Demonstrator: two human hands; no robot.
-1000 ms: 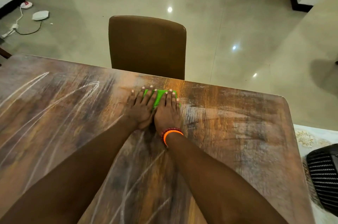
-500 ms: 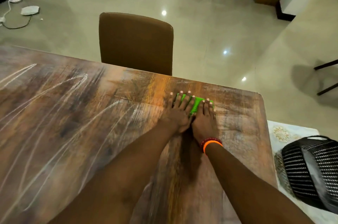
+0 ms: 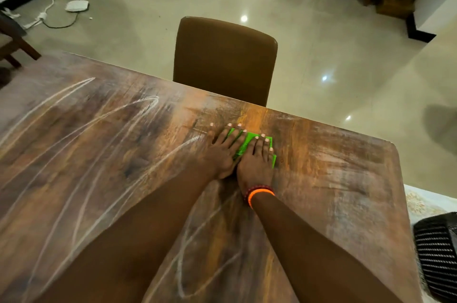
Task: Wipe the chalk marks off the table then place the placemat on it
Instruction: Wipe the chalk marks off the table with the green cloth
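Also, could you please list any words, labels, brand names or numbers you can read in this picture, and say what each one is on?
None: no readable text shows anywhere in the head view.
The white lines on the table are chalk marks, loose scribbled loops, not letters.
The green cloth under the left hand and right hand shows no label.
The orange wristband and the chair are plain.
The white items on the floor are too small to tell.

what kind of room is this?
Probably a home dining room: a chalk-marked wooden table, a brown padded chair pushed in at its far edge, and a glossy tiled floor with a white power strip.
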